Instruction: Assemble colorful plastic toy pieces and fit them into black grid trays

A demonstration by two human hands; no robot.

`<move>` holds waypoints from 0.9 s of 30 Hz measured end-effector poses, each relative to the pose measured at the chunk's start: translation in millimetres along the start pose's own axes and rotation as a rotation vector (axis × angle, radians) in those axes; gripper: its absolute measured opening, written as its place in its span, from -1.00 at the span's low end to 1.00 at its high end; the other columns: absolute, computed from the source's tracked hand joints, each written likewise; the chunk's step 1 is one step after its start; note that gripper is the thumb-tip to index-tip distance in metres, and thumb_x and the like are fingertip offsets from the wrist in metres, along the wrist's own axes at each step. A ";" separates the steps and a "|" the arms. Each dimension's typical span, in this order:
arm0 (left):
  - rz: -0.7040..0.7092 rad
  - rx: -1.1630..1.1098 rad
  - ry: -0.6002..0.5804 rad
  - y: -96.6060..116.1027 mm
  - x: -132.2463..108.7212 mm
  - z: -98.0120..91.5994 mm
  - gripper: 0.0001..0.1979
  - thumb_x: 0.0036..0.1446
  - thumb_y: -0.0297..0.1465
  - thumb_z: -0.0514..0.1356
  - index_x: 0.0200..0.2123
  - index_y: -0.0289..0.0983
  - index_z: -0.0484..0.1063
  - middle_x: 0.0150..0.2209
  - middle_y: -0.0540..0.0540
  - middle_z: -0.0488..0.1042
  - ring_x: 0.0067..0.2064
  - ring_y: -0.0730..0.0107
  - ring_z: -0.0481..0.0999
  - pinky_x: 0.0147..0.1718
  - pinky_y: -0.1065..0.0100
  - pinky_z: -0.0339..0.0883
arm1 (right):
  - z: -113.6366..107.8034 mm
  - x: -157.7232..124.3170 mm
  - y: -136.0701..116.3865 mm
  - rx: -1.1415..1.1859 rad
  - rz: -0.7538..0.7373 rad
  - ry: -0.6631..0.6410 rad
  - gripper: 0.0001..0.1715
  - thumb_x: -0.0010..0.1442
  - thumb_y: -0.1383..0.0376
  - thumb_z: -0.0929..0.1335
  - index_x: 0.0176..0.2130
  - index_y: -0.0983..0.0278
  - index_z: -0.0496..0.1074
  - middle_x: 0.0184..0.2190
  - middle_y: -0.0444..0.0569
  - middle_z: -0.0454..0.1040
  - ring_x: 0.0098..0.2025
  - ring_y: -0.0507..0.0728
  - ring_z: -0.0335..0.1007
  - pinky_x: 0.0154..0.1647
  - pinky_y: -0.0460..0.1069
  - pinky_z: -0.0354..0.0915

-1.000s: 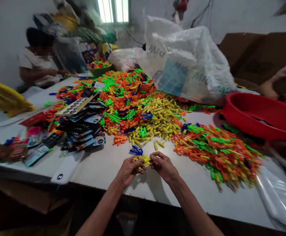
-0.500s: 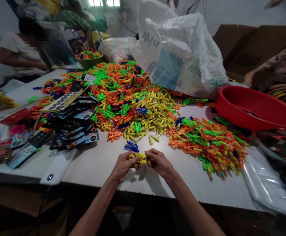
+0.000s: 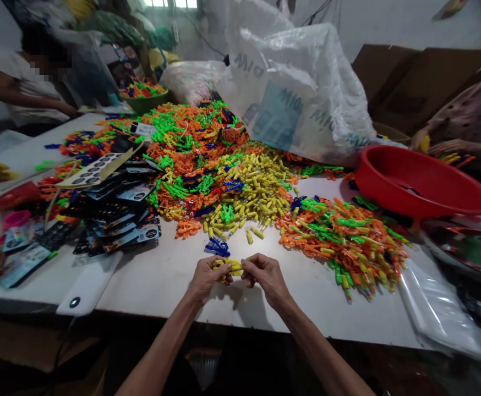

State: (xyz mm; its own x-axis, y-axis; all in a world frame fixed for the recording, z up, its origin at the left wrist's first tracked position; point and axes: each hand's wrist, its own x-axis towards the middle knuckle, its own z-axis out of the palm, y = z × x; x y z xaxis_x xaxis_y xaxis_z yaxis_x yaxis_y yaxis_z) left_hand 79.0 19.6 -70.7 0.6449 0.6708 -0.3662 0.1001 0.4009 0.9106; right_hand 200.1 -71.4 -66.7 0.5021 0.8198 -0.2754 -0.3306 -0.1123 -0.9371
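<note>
Low over the white table (image 3: 174,286), my left hand (image 3: 204,279) is closed around a small yellow plastic toy piece (image 3: 233,267), its exact kind too small to make out. My right hand (image 3: 266,274) pinches the right end of the same yellow piece between thumb and fingertips. Just beyond the hands lies a dark blue plastic piece (image 3: 218,247) of a branching shape. A few short yellow tubes (image 3: 253,235) lie loose in front of a heap of yellow tubes (image 3: 261,179). The fingers partly hide what is held.
A heap of orange and green pieces (image 3: 343,236) lies right, below a red basin (image 3: 414,181). Printed cards (image 3: 116,214) are stacked left, near a white power bank (image 3: 87,286). Behind stand a mixed heap (image 3: 186,137) and a plastic sack (image 3: 294,93). Other people sit at both sides.
A yellow tube now shows more clearly between my hands, its right end at my right fingertips. The view has shifted slightly. At the far right, the other person's hand now holds something yellow.
</note>
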 end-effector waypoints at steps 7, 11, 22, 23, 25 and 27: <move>0.339 0.709 0.241 17.5 18.5 -2.4 -0.67 0.04 -0.27 0.18 -0.11 -0.24 0.41 -0.24 -0.11 0.44 -0.26 0.33 0.45 -0.28 0.31 0.33 | -78.2 34.0 -57.6 -0.354 -0.308 0.410 -0.66 -0.04 0.05 0.37 -0.44 0.30 0.42 -0.60 -0.08 0.41 -0.60 0.05 0.27 -0.56 -0.04 0.21; 0.305 1.354 0.290 13.9 26.0 -0.2 -0.59 0.05 -0.26 0.19 0.01 -0.12 0.35 -0.01 -0.19 0.33 -0.07 0.11 0.40 -0.15 0.17 0.26 | -109.1 54.8 -89.3 -0.966 -0.459 0.845 -0.66 0.09 0.16 0.30 -0.17 0.28 0.45 -0.17 0.15 0.41 -0.23 0.25 0.36 -0.34 0.07 0.23; 0.411 1.182 0.448 19.1 54.1 -16.2 -0.59 -0.03 -0.52 0.06 -0.04 -0.29 0.34 -0.07 -0.25 0.35 -0.11 0.11 0.40 -0.20 0.20 0.30 | 0.3 108.7 -26.8 -1.178 -0.080 0.145 -0.70 -0.03 0.49 0.30 -0.23 0.31 0.40 -0.14 0.14 0.43 -0.09 0.25 0.35 -0.15 0.05 0.22; 0.426 1.034 0.474 19.6 54.0 -20.1 -0.54 -0.08 -0.51 0.09 -0.03 -0.28 0.34 -0.07 -0.22 0.36 -0.09 0.14 0.39 -0.16 0.22 0.29 | -2.7 107.3 -27.6 -1.128 -0.079 0.129 -0.74 -0.04 0.46 0.31 -0.26 0.31 0.40 -0.19 0.11 0.45 -0.11 0.24 0.37 -0.18 0.04 0.23; 0.417 0.707 0.445 18.7 48.2 -23.8 -0.46 -0.18 -0.51 0.13 -0.02 -0.26 0.35 -0.09 -0.14 0.40 -0.11 0.20 0.40 -0.15 0.27 0.29 | -9.8 98.8 -29.8 -1.005 -0.068 0.075 -0.85 -0.02 0.38 0.31 -0.34 0.31 0.39 -0.35 0.03 0.47 -0.25 0.18 0.41 -0.29 0.00 0.27; 0.337 0.401 0.282 16.3 36.4 -21.0 -0.44 -0.26 -0.52 0.16 -0.05 -0.26 0.40 -0.14 -0.10 0.45 -0.20 0.27 0.43 -0.22 0.33 0.30 | -15.0 85.8 -30.0 -0.879 -0.055 0.014 -0.88 0.03 0.31 0.26 -0.39 0.30 0.35 -0.51 -0.07 0.43 -0.43 0.09 0.39 -0.41 -0.05 0.28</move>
State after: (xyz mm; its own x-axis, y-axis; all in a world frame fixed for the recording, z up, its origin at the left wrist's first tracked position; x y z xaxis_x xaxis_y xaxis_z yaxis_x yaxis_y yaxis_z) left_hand 88.2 63.7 -73.3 0.4705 0.8819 -0.0312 0.2390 -0.0932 0.9665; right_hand 265.1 -6.1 -65.4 0.5110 0.8304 -0.2220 0.4263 -0.4691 -0.7734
